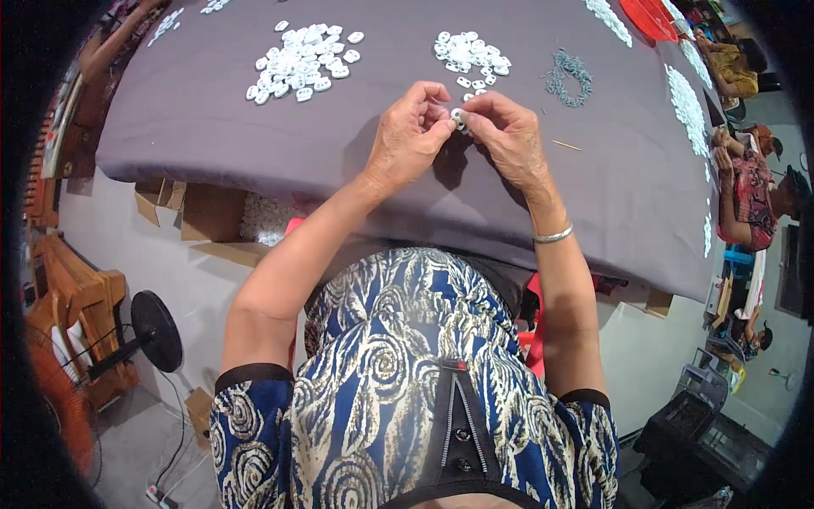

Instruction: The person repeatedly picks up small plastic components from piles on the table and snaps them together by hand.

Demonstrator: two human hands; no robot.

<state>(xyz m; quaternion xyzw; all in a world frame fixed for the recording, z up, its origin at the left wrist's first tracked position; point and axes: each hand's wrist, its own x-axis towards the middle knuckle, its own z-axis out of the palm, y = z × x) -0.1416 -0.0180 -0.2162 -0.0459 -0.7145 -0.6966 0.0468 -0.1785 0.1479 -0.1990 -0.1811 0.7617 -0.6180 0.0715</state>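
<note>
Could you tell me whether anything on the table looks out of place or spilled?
Nothing looks spilled. The white parts sit in tidy heaps, the grey rings in their own pile. Only a thin wooden stick lies loose on the grey cloth, right of the hands, which hold one small white part.

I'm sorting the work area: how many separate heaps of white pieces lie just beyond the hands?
2: a large heap ahead to the left, a smaller heap ahead of the right hand. More white pieces line the table's far edges.
</note>
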